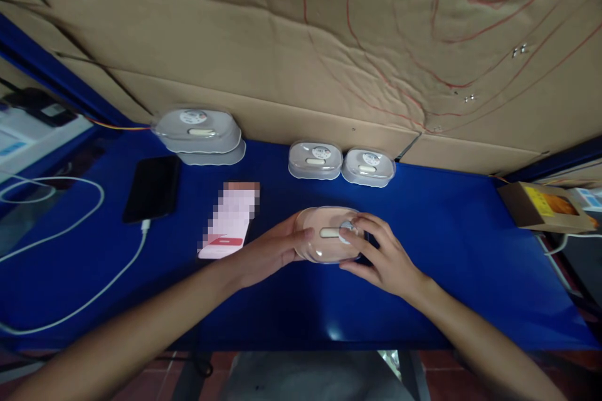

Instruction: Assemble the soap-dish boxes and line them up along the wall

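Note:
Between my hands is a peach-coloured oval container [320,247] with a clear lid, a white oblong handle and a round label [347,231]. My left hand [285,244] grips its left end, thumb on top of the lid and fingers underneath. At the other end my right hand [385,257] is curled round the container, one fingertip pressing on the label and the thumb at the front edge. Behind it stand two similar grey containers with clear lids, a left one [315,169] and a right one [369,175].
Larger grey lidded containers [200,131] are stacked at the back left. A phone with a lit screen [230,219] and a dark phone [153,188] on a white cable [113,301] lie on the blue table [446,232]. A cardboard box [548,207] sits at the right.

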Demonstrator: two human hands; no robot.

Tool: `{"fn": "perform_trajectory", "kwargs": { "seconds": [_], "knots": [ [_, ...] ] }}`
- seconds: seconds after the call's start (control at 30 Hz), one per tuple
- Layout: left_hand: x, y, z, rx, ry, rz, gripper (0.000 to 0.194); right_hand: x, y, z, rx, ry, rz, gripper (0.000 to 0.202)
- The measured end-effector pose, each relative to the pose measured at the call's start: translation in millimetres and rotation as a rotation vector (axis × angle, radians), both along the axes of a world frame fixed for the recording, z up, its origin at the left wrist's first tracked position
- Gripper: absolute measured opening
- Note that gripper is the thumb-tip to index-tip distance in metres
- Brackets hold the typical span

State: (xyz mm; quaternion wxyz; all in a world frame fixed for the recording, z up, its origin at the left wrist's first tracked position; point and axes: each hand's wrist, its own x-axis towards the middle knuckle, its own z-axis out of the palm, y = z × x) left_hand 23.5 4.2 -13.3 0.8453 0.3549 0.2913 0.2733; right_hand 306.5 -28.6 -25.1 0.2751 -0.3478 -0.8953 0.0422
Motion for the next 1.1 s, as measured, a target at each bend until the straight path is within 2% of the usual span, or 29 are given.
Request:
{"fn": "perform_trajectory", "kwargs": {
  "seconds": [0.17,0.33,0.47,0.67,0.93,1.03,1.1],
  "knots": [
    [3.3,-0.3,7.7,0.082,-0.015,-0.015,0.067,0.8,1.0,-2.4,0.08,-0.026,0.008,0.065],
    [8.6,-2.1,8.1,0.158,-0.087,0.005,0.066,0.6,1.6,-2.8,0.112,0.005,0.003,0.058],
    [11.3,-3.9,8.3,0.165,-0.106,0.022,0.064,0.0,1.5,-3.5,0.129,0.005,-0.003,0.059],
    [8.6,-4.8,6.9,0.096,-0.039,0.021,0.063,3.4,2.5,-9.9,0.058,0.011,-0.002,0.07],
    [7.1,-1.8,-6.5,-0.118,-0.019,0.094,0.051,13.1,15.6,-10.3,-0.092,0.013,0.064,0.078],
    [6.9,1.1,-7.5,-0.119,0.05,0.17,0.047,22.8,24.6,-4.3,-0.115,0.005,0.044,0.072],
    [4.6,2.0,-5.4,-0.051,0.18,0.216,0.049,33.6,29.6,3.3,-0.157,-0.036,0.011,0.067]
  ]
}}
